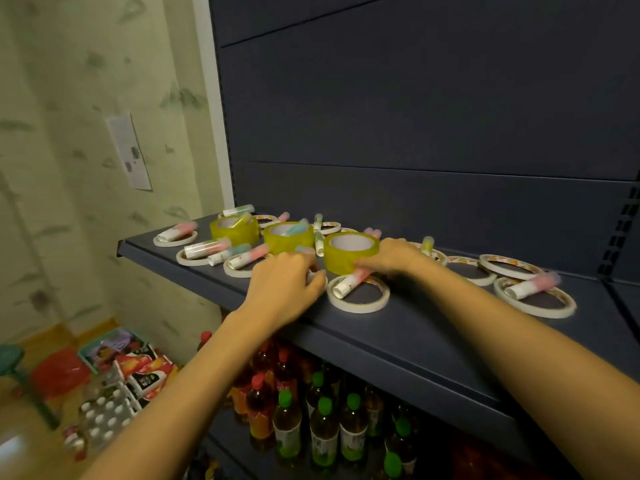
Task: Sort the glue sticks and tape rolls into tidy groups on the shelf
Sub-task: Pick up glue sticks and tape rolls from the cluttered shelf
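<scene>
Several drink cartons point(145, 372) and a tray of white-capped bottles point(102, 412) sit on the floor at far left, below a paper sheet point(129, 150) stuck to the wall. On the dark blue shelf point(415, 327), glue sticks and tape rolls lie mixed together. At its left end a pink glue stick point(175, 232) rests across a flat white tape roll point(173, 242). Three wide yellow rolls stand in a row on their flat faces. The first yellow roll point(234, 233) has a stick leaning in its core, the second yellow roll point(288, 241) holds a blue-capped glue stick point(297, 227), and the third yellow roll point(349, 259) stands between the two hands. The left hand point(284, 285) lies palm down in front of the second yellow roll. Its fingers curl over a small white roll point(320, 279) that shows only at its edge, and I cannot tell whether they grip it. The right hand point(391, 258) sits just beside the third yellow roll, its fingers point(363, 266) curled round the pink end of the front glue stick point(348, 284), which lies across a white ring of tape point(356, 308). Farther right, another stick point(531, 286) lies on a large white roll point(540, 311). Green-capped bottles point(325, 427) stand on the level below.
</scene>
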`<control>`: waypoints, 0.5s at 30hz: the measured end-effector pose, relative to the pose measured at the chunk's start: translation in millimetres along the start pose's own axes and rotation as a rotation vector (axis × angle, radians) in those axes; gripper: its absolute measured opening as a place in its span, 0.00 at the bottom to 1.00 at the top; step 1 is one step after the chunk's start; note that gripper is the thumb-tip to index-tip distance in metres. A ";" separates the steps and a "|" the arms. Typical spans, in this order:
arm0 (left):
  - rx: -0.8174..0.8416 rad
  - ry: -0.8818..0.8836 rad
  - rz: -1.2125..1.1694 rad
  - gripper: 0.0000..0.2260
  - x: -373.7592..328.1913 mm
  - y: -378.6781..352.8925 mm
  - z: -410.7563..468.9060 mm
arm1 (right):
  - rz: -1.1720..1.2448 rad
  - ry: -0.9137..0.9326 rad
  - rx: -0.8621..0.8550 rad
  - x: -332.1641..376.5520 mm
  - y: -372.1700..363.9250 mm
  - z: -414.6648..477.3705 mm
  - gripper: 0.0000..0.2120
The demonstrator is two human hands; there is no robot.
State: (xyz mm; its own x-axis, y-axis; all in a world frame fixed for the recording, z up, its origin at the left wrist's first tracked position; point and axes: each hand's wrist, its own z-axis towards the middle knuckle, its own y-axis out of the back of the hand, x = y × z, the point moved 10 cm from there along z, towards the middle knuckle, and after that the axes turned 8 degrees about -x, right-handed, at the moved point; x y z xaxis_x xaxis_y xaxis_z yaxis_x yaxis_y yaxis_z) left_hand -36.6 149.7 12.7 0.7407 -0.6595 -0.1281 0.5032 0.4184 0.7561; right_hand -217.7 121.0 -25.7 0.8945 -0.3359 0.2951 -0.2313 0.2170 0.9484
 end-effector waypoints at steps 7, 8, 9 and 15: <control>0.085 -0.192 0.061 0.12 -18.4 -31.9 37.7 | 0.705 -0.016 -0.116 -19.0 44.5 -4.8 0.10; 0.111 -0.219 0.078 0.12 -20.5 -38.5 40.6 | 0.717 0.004 -0.221 -23.5 59.9 -9.0 0.09; 0.137 -0.247 0.093 0.12 -23.1 -44.8 42.9 | 0.732 0.014 -0.308 -28.0 73.6 -15.0 0.08; 0.269 -0.394 0.188 0.14 -35.5 -76.5 49.2 | 0.753 -0.070 -0.541 -59.3 107.4 -54.7 0.07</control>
State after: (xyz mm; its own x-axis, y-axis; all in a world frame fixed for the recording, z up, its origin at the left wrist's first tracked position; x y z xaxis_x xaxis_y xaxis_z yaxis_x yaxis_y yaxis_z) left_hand -123.3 110.3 -9.1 0.5571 -0.7953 0.2389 0.2062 0.4112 0.8879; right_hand -274.6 214.3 52.3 0.5516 0.0162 0.8340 -0.5159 0.7923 0.3258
